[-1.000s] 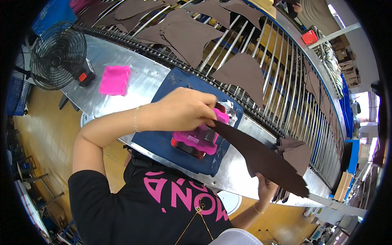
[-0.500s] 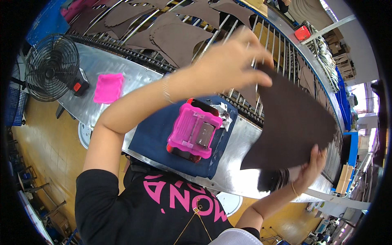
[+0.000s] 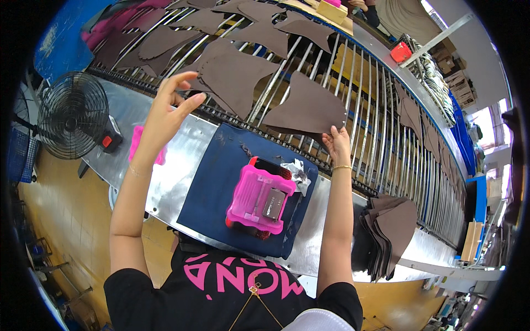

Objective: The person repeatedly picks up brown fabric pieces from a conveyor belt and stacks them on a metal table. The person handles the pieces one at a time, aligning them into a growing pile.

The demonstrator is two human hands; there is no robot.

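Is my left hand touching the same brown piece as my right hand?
No, the left hand hangs open, well clear of the brown piece whose corner the right hand touches.

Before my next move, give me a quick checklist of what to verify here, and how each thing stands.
1. Left hand free: ok, raised and holding nothing.
2. Right hand off the brown piece: not ok, its fingers are at the corner.
3. Brown piece fully flat on the metal rods: cannot tell.
4. Stack of brown pieces apart from the blue mat: ok, to its right.
5. Dark box inside the pink tray: ok.
6. Fan running: cannot tell.
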